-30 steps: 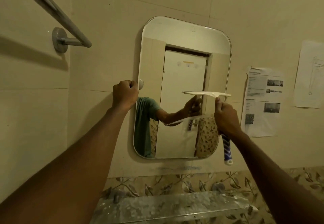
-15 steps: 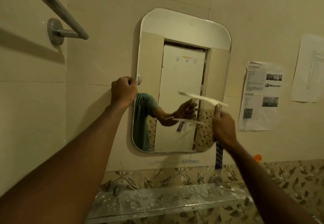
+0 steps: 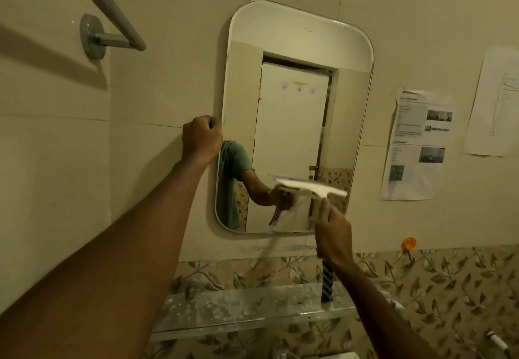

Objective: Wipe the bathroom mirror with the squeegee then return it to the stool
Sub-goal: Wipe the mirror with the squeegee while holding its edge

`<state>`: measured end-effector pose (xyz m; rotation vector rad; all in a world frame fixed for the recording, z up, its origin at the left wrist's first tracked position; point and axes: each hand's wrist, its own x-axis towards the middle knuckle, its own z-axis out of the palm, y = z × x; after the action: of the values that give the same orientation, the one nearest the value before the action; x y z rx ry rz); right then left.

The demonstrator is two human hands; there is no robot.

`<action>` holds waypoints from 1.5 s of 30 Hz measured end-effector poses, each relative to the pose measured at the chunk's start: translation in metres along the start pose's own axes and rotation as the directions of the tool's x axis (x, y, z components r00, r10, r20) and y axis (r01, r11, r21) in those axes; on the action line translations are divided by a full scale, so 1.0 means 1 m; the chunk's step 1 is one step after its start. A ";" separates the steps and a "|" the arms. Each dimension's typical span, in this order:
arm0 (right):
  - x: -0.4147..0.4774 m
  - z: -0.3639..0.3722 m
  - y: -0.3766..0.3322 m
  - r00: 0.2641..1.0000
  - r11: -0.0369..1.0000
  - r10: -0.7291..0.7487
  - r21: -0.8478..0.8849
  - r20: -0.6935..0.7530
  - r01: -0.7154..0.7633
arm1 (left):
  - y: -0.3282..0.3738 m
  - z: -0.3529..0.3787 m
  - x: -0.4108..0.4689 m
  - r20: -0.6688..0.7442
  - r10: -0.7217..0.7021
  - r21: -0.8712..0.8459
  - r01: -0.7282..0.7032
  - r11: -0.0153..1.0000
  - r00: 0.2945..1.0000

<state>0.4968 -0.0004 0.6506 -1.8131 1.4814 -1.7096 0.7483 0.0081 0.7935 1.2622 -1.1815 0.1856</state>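
Note:
A rounded rectangular mirror [image 3: 295,100] hangs on the tiled wall ahead. My right hand [image 3: 333,233] grips the squeegee [image 3: 311,188] by its blue-and-white striped handle, which sticks out below my fist. Its white blade lies across the lower right part of the glass, slightly tilted. My left hand [image 3: 201,138] is closed in a fist against the mirror's left edge, over a small knob there. The stool is out of sight.
A glass shelf [image 3: 224,313] spotted with dried drips runs below the mirror. A metal towel bar [image 3: 112,10] sticks out at upper left. Printed sheets [image 3: 415,145] hang on the wall at right, with an orange hook [image 3: 408,243] lower down.
My right hand has drawn the squeegee down the mirror from mid-height to the lower part. My left hand has stayed at the mirror's left edge.

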 end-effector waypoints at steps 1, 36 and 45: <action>0.009 -0.003 -0.014 0.997 0.997 -0.081 -0.007 -0.014 0.081 | -0.001 0.000 0.000 -0.001 0.006 0.000 -0.006 1.000 1.000; -0.022 0.017 0.025 0.997 0.991 -0.030 -0.126 0.065 0.038 | -0.022 0.010 -0.020 -0.027 0.012 0.010 -0.012 1.000 1.000; 0.061 -0.027 -0.009 0.997 1.000 -0.010 0.015 -0.081 0.011 | -0.030 0.011 -0.027 -0.011 -0.004 0.009 0.004 1.000 1.000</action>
<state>0.4662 -0.0315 0.7018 -1.7665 1.4879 -1.8151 0.7500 0.0006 0.7528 1.2703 -1.1699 0.1944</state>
